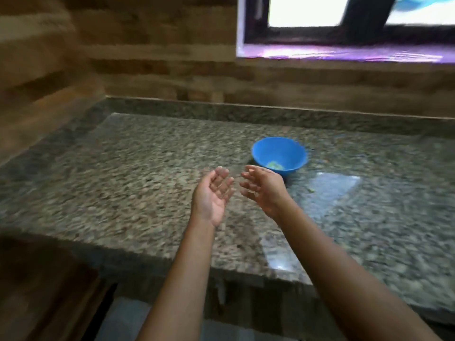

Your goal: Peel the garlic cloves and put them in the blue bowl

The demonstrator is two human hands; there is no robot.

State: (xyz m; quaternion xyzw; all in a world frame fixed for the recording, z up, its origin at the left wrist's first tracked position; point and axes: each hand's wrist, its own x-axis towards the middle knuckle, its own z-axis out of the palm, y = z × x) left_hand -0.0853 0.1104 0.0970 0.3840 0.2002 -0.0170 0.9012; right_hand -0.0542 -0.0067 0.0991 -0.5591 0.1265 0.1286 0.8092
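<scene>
I see both hands up over the speckled grey-brown stone counter, close together but not touching. The left hand is open, palm turned up and in, fingers loose, w/ nothing in it. The right hand is open too, fingers spread toward the left one, holding nothing. The round blue plastic bowl sits on the counter just behind the right hand. At its bottom lie small pale bits, prob. peeled garlic, but the pic is too blurry to be sure.
</scene>
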